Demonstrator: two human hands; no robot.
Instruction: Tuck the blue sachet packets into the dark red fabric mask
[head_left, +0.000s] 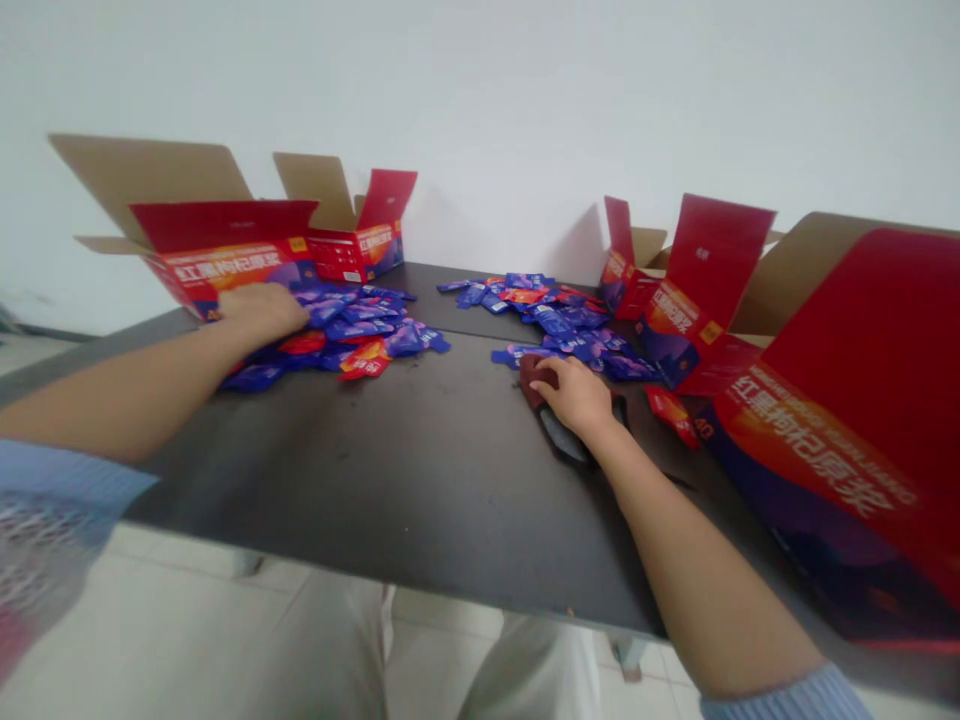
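My left hand (262, 308) reaches over the left heap of blue and red packets (352, 325), close to the front of an open red box (240, 265). Its fingers are blurred and partly out of sight, so whether they hold a packet is unclear. On the right, my right hand (576, 395) has its thumb and fingers closed on a soft maroon thing with a grey inside and black edge (534, 376), which lies on the dark table (420, 470). The hand covers much of it, and its kind is hard to make out.
A second heap of packets (566, 320) lies toward the back right. A lone red packet (671, 414) is by the right boxes. Open boxes stand at back left (367, 245), back right (626, 280), mid right (690, 320) and near right (840, 470). Behind rises a white wall (495, 120).
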